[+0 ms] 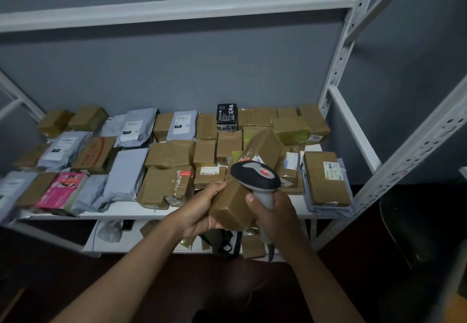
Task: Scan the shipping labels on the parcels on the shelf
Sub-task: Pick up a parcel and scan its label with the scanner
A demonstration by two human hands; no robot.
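Observation:
My left hand grips the near end of a long brown cardboard parcel, lifted and tilted above the front of the shelf. A label shows on its top side, partly behind the scanner head. My right hand holds the handle of a grey and black barcode scanner, whose head sits right over the parcel, pointing away from me. The white shelf board carries several brown boxes and grey mailer bags in rows.
A white metal upright and a diagonal brace stand on the right. A brown box with a white label lies at the shelf's right end, a pink packet at the left. A lower shelf holds small parcels and a dark bag.

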